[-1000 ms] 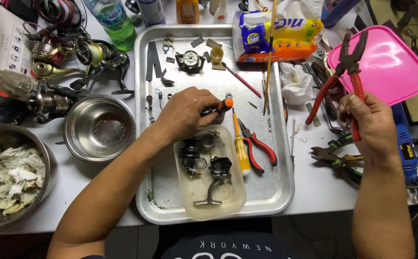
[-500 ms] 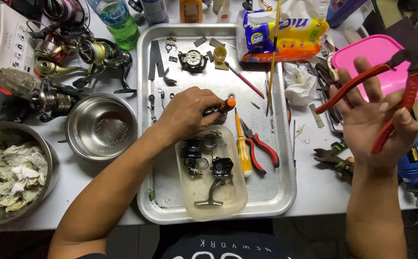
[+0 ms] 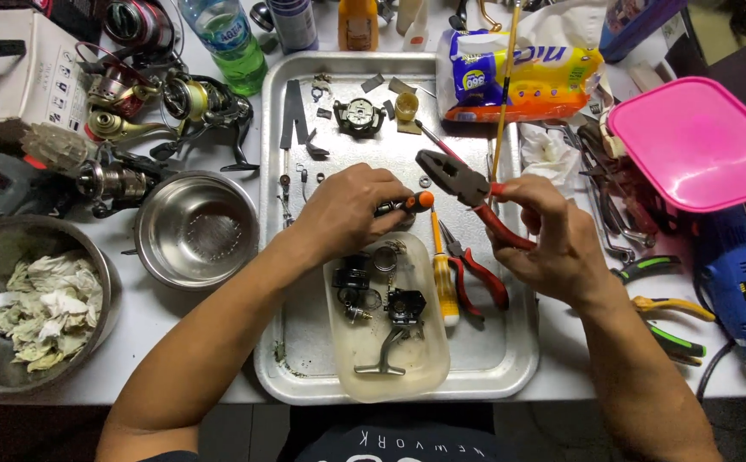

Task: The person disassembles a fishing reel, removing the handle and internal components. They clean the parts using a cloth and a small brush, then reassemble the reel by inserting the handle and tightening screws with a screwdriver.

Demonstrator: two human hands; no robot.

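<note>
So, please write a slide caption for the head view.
Left hand grips an orange-tipped tool while right hand brings red-handled pliers over the metal tray.

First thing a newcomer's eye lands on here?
The hands over the metal tray: the right hand holds red-handled pliers, the left hand grips a small orange-tipped tool. Next, the bright pink lid at right, and the fishing reels at upper left.

Both forearms are bare, with no sleeves, watch or gloves in view. The left hand point(image 3: 347, 210) and right hand point(image 3: 552, 244) carry no rings. A dark shirt with pale lettering shows at the bottom edge.
</note>
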